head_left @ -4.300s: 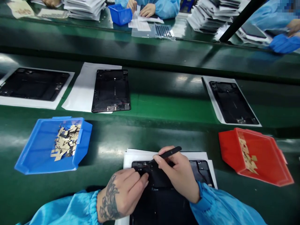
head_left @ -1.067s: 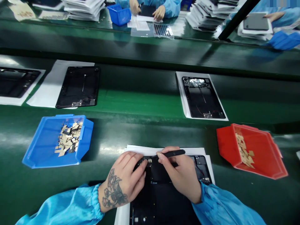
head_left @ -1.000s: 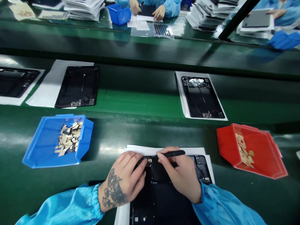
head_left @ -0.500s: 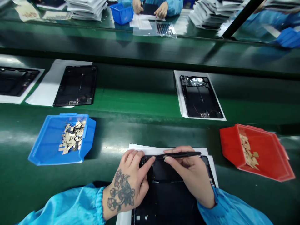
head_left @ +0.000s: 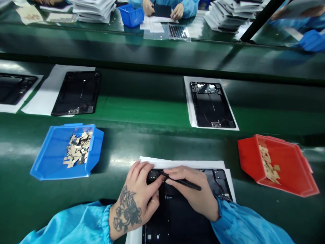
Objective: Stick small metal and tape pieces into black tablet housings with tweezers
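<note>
A black tablet housing (head_left: 185, 217) lies on white paper (head_left: 182, 164) in front of me. My left hand (head_left: 138, 196), with a tattoo on its back, rests on the housing's top left corner, index finger pointing inward and pressing there; the other fingers are spread toward the paper. Black tweezers (head_left: 189, 184) are pinched in my right hand (head_left: 193, 189), their tip beside my left index fingertip. Whether the tip holds a small part is hidden by the fingers.
A blue bin (head_left: 45, 162) of small tan pieces stands left, a red bin (head_left: 294, 169) right. Beyond lie tablet housings (head_left: 76, 91) (head_left: 214, 105) on paper on a green belt (head_left: 142, 108). Across it, a person's hands (head_left: 177, 12) work near paper stacks (head_left: 93, 10).
My right hand has moved left and its tweezers now slant down to the right, with their tip by my left index finger. The housings on the belt have shifted slightly left.
</note>
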Available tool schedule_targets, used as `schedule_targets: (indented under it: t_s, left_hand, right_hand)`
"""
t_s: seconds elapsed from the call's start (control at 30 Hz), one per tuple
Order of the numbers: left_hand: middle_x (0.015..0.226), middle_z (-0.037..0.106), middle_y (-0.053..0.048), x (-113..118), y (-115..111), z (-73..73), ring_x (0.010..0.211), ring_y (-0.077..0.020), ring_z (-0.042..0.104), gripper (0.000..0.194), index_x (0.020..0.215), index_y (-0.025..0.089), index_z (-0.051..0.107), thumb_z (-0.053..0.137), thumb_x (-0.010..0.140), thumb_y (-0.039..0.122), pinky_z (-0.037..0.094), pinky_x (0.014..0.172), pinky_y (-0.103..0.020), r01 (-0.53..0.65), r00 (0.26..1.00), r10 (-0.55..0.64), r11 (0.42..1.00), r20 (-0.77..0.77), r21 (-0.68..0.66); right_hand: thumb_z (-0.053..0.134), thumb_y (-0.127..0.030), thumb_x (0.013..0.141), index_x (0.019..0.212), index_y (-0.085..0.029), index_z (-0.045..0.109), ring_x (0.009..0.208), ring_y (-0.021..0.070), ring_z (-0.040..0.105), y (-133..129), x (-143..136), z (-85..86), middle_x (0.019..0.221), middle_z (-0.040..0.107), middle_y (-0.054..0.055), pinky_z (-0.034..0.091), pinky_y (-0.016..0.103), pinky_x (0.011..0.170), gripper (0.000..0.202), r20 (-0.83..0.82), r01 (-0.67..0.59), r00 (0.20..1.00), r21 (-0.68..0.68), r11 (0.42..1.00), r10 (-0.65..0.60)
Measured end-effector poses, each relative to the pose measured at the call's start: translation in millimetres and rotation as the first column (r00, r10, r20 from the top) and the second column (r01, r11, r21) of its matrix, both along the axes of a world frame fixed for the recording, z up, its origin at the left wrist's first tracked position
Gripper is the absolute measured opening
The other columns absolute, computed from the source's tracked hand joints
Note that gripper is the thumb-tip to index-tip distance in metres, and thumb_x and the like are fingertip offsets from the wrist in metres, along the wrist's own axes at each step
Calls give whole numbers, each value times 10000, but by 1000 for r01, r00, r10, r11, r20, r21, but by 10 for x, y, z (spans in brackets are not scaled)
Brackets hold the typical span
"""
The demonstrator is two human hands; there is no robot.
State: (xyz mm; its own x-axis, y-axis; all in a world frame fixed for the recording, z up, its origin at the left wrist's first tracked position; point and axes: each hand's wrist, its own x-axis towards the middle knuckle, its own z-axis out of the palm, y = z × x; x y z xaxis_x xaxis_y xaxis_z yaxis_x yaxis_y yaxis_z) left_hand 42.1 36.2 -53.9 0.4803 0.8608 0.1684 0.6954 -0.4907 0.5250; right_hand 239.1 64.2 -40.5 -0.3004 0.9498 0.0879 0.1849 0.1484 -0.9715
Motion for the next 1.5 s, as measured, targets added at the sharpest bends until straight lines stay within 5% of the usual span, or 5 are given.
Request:
schedule_targets:
  t_s: [0.5,0.8,1.27,1.4,1.5]
  left_hand:
    - [1216,437,-146,-33,17,-11,1194,-309,379,452,1211,142,533,509,760,126,275,1035,-629,-4,1000,1,996,29,91]
    - [1207,460,-126,-78,34,60,1186,-289,405,420,1200,169,546,526,781,155,254,1053,-616,22,1000,-23,998,16,56]
    - [998,583,-77,-330,200,166,941,-187,546,263,1134,187,591,474,918,279,471,854,-367,-214,898,289,945,330,-245]
    - [1141,576,-98,-304,135,194,1055,-216,542,428,1288,213,477,526,889,361,420,958,-422,-121,731,383,888,565,-444]
    - [1206,577,-97,-262,47,246,1089,-234,565,587,1383,239,356,538,867,451,411,980,-433,239,474,493,725,730,-645]
  right_hand:
    - [417,-343,968,855,-203,640,792,177,641,126,282,246,865,661,37,523,300,750,286,169,290,949,-139,947,-266]
    - [541,-201,894,927,-240,660,808,179,619,304,427,171,897,620,3,497,289,722,130,686,-238,696,-61,969,214]
    - [433,-163,881,830,-243,572,694,196,634,293,409,324,778,627,5,474,284,601,168,772,-305,624,96,948,123]
    - [372,-138,838,891,-271,541,623,220,657,88,542,451,751,670,5,477,307,521,221,813,-321,580,168,932,54]
    - [444,-163,780,1032,-310,549,606,216,675,-54,662,469,799,706,-2,493,289,480,311,768,-308,640,272,912,-13]
